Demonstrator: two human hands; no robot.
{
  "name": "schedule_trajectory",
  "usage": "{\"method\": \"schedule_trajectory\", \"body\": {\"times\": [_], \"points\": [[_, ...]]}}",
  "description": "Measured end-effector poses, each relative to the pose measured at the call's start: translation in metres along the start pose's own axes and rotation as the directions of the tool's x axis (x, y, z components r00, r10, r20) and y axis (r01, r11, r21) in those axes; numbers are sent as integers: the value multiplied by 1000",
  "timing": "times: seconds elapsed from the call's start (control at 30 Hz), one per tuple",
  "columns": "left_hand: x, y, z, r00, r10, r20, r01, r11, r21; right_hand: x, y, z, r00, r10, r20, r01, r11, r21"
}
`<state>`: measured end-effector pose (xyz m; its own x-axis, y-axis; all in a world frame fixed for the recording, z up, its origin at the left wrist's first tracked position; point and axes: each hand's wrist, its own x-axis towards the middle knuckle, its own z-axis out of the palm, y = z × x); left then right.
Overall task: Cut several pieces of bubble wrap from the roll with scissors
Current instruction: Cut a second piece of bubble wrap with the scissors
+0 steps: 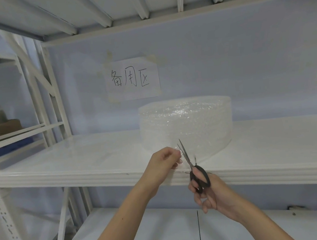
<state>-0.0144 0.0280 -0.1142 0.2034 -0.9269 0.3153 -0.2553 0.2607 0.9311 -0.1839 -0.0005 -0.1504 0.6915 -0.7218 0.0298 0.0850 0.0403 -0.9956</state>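
Bubble wrap roll (186,124) stands on end on the white shelf (80,163), mid-depth, a bit right of centre, close to the pale blue back wall. A loose flap of the wrap (178,159) trails off the roll's near-left side toward the shelf's front edge. Left hand (165,162) is closed in a pinch on that flap, fingers curled, pulling it out to the left of the roll; the clear film is hard to trace, so its exact edge can't be made out. Right hand (210,190) grips the black-handled scissors (193,167), fingers through the loops, hand just in front of and below the shelf lip. Blades point up and away, slightly tilted left, parted in a narrow V, with the tips over the flap right beside the left hand's fingertips. Whether the blades are actually into the film can't be told. Handwritten paper sign (132,78) is taped to the back wall above and left of the roll. Lower shelf (146,234) sits near, under both forearms. Far left, a neighbouring rack (14,133) holds a cardboard box (2,127) and something blue beneath it, blurred.
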Motion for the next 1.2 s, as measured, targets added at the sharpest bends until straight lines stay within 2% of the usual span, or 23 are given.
{"method": "schedule_trajectory", "body": {"times": [0.13, 0.47, 0.6, 0.77, 1.0, 1.2], "points": [[-2, 0, 2, 999, 14, 37, -15, 999, 30, 2, -9, 1, 1000, 28, -4, -29, 999, -35], [0, 14, 3, 998, -54, -14, 53, 998, -29, 6, -10, 1, 999, -44, -32, 42, 997, -58], [2, 18, 6, 999, -12, -47, 10, 999, -34, 3, -13, 1, 999, -44, -15, 43, 998, -48], [1, 15, 9, 999, 21, -27, -21, 1000, -20, -3, -14, -4, 997, -22, 73, 21, 1000, 5], [-4, 18, 17, 996, 92, -2, -92, 996, -18, -3, -32, 1, 1000, -24, 12, 24, 999, -26], [-8, 19, 13, 996, 91, -13, -90, 996, 22, -1, -40, 1, 998, -58, -24, 52, 981, -187]]}}
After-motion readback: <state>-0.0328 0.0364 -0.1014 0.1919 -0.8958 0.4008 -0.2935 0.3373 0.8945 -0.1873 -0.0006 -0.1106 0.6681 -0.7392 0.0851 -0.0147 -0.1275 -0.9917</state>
